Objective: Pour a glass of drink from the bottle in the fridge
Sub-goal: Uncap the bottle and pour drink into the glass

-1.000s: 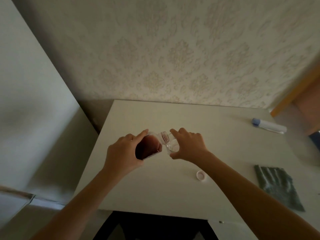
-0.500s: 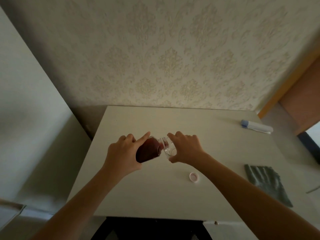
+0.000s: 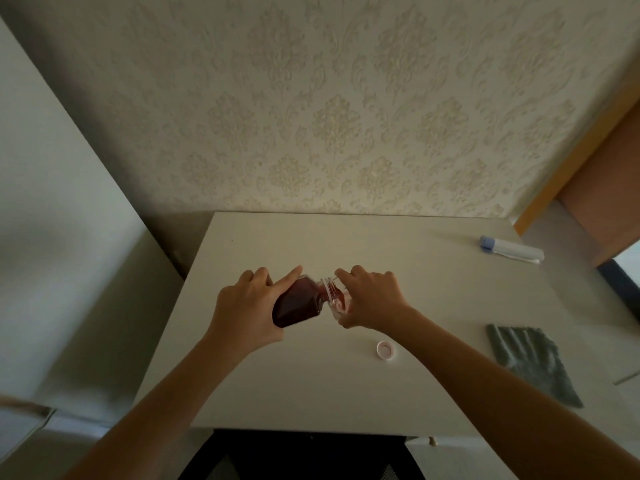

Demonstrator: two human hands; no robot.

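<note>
Juice runs from the tilted bottle (image 3: 298, 302), gripped in the left hand (image 3: 246, 308), neck over the glass (image 3: 341, 304) mid-table. Right hand (image 3: 371, 299) wraps the glass, seemingly to steady it. Cap (image 3: 385, 350) lies nearby, set aside for pouring.

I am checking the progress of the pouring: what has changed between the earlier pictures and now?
The left hand has tipped the bottle further toward the glass, and red drink now shows in the glass, which looked clear before. The right hand still holds the glass on the table. Nothing was let go. The cap, cloth and white tube lie where they were.
</note>
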